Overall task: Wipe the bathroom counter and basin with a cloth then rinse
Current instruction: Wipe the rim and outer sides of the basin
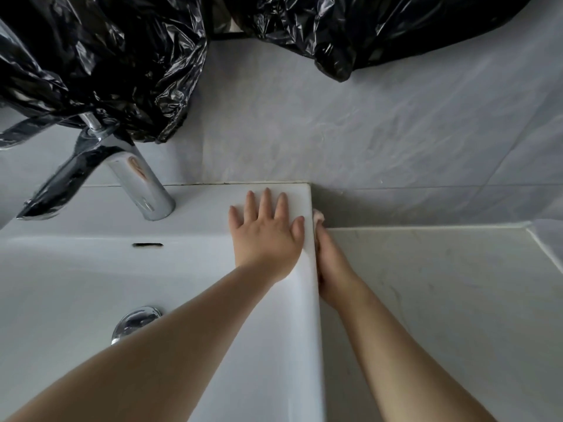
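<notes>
- The left hand (pixel 268 236) lies flat and wide on the back right corner of the white ceramic basin (pixel 91 284). Its fingers are straight and spread, holding nothing, apparently bracing.
- The right hand (pixel 330 269) sits edge-on just at three o'clock of the left, low against the basin's outer side wall.
- A small pale pink cloth (pixel 318 216) shows bunched at its fingertips, at twelve o'clock of the hand, touching the wall. Whether the fingers curl round the cloth or press it flat cannot be told.
- The pale marbled stone counter (pixel 441 300) runs off to three o'clock.
- A chrome mixer tap (pixel 143 184) stands at ten o'clock of the left hand, and a chrome drain plug (pixel 135 321) lies at seven o'clock.
- Crumpled black plastic bags (pixel 106 56) hang at twelve o'clock over grey wall tiles (pixel 335 132).
- Judged step: wiping the seam where the basin's side meets the counter.
- The next move likely needs the cloth kept tight in that corner while drawn toward six o'clock. The bowl and rinsing seem yet to come.
</notes>
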A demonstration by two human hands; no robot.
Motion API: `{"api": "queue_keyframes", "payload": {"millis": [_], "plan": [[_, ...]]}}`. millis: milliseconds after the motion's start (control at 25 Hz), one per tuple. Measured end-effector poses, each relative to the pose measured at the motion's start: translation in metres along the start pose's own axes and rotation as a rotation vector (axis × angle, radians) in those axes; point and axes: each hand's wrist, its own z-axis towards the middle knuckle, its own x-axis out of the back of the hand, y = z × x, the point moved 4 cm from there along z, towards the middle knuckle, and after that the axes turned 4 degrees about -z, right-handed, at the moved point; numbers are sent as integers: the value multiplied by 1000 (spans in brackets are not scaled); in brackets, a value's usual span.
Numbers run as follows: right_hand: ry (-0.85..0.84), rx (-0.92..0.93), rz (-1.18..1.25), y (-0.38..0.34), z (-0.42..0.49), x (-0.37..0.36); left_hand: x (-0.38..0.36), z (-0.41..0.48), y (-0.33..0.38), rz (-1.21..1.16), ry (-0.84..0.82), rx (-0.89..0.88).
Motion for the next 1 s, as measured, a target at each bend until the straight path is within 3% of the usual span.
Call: {"api": "queue_keyframes", "payload": {"millis": [80, 160, 360, 520, 600, 720, 1000], "plan": [[14, 41, -54, 3, -1, 9, -1, 1, 1, 4, 14, -3], [-11, -74, -1, 21, -11, -1, -3, 1, 0, 8, 49, -5], [-49, -86, 65, 30, -25, -6, -4, -1, 0, 12, 76, 5], [-2, 69, -53, 13, -10, 3, -5, 1, 0, 19, 65, 1], [15, -8, 14, 22, -25, -8, -5, 0, -1, 24, 82, 0], [68, 32, 102, 33, -70, -17, -4, 0, -1, 15, 104, 8], [21, 1, 39, 15, 3, -6, -1, 0, 0, 10, 32, 12]]}}
